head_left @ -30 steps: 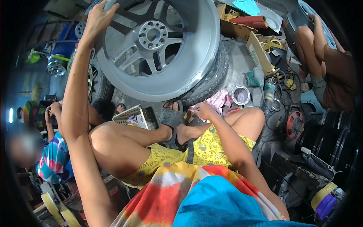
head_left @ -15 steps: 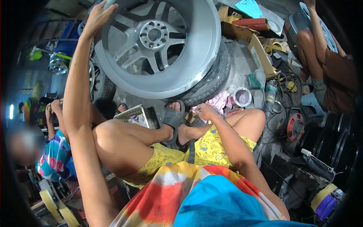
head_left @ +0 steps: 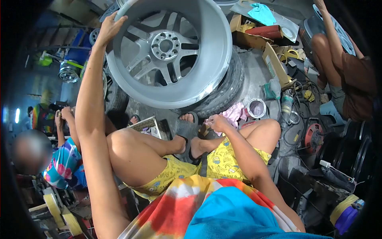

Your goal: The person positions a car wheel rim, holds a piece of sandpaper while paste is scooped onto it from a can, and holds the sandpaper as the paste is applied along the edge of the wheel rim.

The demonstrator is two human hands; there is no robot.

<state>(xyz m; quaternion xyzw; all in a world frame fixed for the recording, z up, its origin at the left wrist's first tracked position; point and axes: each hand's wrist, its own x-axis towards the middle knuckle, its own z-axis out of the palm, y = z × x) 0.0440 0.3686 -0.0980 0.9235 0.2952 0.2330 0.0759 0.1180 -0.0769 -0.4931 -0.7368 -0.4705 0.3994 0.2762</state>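
Observation:
A large grey alloy wheel rim (head_left: 177, 85), tilted towards me, stands over a black tyre (head_left: 229, 85) on the floor. My left hand (head_left: 112, 27) is closed on the upper left edge of the rim, with the thumb spread towards its inside. Down by my right knee, my right hand (head_left: 218, 122) has its fingers curled together; what they hold, if anything, I cannot make out. Beside it lies a crumpled pink cloth (head_left: 233, 113), and an open tin (head_left: 256, 108) stands just beyond that.
A light plastic basket (head_left: 148, 124) sits by my feet. To the right are a cardboard box (head_left: 274, 65), a green power tool (head_left: 272, 91), tangled cables and a red reel (head_left: 313, 135). Other people sit at both sides, one beside a blue-grey wheel (head_left: 338, 30).
The view has shifted slightly, so most things appear lower and further right. My left hand shows more fully on the rim's edge. My right hand stays by the pink cloth.

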